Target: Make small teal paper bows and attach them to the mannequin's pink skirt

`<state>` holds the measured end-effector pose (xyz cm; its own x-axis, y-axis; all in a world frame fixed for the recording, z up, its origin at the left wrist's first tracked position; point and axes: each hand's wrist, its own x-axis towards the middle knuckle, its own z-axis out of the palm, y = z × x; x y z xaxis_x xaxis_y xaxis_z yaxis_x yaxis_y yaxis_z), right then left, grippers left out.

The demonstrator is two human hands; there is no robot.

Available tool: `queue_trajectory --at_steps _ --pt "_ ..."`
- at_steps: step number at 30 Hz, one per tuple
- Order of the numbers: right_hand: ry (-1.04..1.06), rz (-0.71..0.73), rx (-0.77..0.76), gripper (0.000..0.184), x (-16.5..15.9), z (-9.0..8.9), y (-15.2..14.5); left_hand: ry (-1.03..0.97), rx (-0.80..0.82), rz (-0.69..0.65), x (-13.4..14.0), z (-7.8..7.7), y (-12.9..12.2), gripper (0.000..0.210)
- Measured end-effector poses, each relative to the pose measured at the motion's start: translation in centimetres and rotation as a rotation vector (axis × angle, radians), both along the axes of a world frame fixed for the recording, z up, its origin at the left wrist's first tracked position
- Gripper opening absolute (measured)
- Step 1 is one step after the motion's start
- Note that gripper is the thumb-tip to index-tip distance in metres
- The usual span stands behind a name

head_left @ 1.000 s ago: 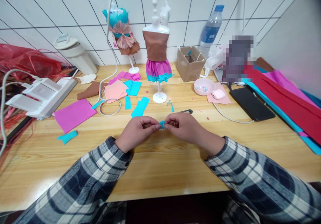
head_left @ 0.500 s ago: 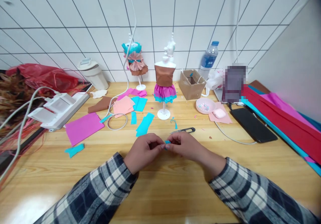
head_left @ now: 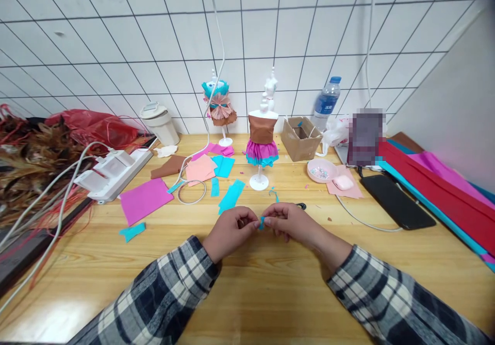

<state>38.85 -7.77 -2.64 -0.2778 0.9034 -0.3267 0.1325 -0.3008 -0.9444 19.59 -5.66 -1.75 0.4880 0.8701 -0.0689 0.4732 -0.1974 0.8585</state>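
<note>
Between my fingertips is a small piece of blue crepe paper (head_left: 262, 223), pinched from both sides. My left hand (head_left: 233, 230) closes thumb and finger on its left edge. My right hand (head_left: 296, 226) grips it from the right, its lower fingers curled. Just behind the right hand, thread snips (head_left: 301, 206) lie mostly hidden. Past my hands stands a small white mannequin (head_left: 263, 114) in a brown top (head_left: 263, 129) and a pink skirt (head_left: 261, 151) with a blue hem. A blue paper strip (head_left: 232, 195) lies beyond my left hand.
Pink paper (head_left: 145, 200), peach paper (head_left: 200, 168) and a power strip (head_left: 116, 172) lie leftward. Behind are a dressed mannequin (head_left: 219, 102), a cup (head_left: 160, 123), a cardboard box (head_left: 300, 140) and a bottle (head_left: 327, 100). At right are a bead dish (head_left: 322, 171) and a black power bank (head_left: 398, 200).
The view has tilted up and shifted left. The blue piece has turned more upright between my fingers, and my right hand now covers most of the snips.
</note>
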Motion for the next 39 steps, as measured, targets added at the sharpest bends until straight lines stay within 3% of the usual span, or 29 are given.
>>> queue_trajectory --at_steps 8,13,21,25,30,33,36,39 --pt "0.052 -0.117 0.014 0.023 -0.2 -0.1 0.1 -0.017 0.067 0.048 0.2 0.1 0.1 0.029" --pt "0.029 -0.141 0.058 0.023 -0.4 -0.1 0.0 -0.02 0.172 0.014 0.1 -0.5 0.0 0.018" --pt "-0.041 -0.13 0.089 0.021 -0.4 0.1 -0.2 -0.022 0.092 -0.019 -0.2 -0.1 0.2 0.015" --pt "-0.101 -0.137 0.154 0.017 -0.5 0.0 -0.5 -0.049 0.016 -0.005 -0.3 0.1 -0.2 0.024" --pt "-0.261 -0.064 0.274 0.012 -1.1 0.0 -1.6 -0.038 0.044 -0.034 -0.2 0.2 -0.5 0.02" --pt "-0.371 -0.095 0.41 0.013 -0.5 0.4 -1.9 -0.066 -0.006 0.025 -0.2 0.2 -0.5 0.019" --pt "-0.628 -0.137 0.664 0.016 1.4 0.8 -1.2 -0.125 -0.118 0.12 -0.4 0.0 -0.3 0.021" --pt "-0.878 -0.124 0.751 0.018 3.4 1.0 -0.2 -0.219 -0.227 0.184 -0.6 0.0 -0.1 0.024"
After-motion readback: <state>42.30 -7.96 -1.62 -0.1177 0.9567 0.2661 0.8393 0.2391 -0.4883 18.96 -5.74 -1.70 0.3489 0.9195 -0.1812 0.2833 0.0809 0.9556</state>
